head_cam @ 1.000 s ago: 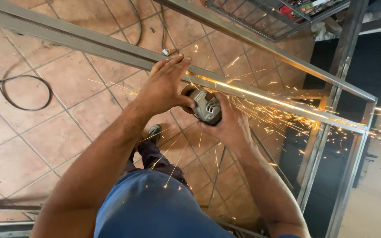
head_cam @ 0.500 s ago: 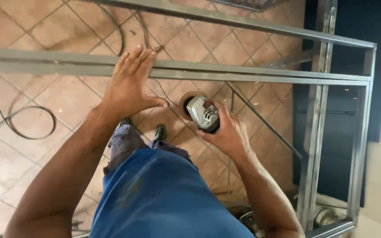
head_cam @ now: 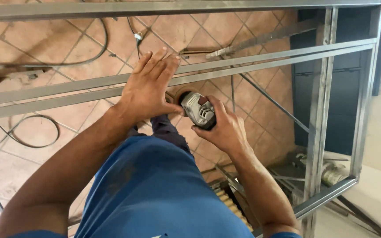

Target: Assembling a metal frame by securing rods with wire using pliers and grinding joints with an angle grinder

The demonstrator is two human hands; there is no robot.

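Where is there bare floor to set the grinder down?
Bare tile lies below the steel rail, left of the left hand, beside the looped cable. Crowded lower right: frame upright, bars and parts under the right hand holding the grinder.

Left hand (head_cam: 148,86): my palm faces down, fingers straight and together, thumb spread toward my right.
Right hand (head_cam: 221,128): my fingers are curled tight, thumb on top.
Forearms: both bare, reaching forward, converging.
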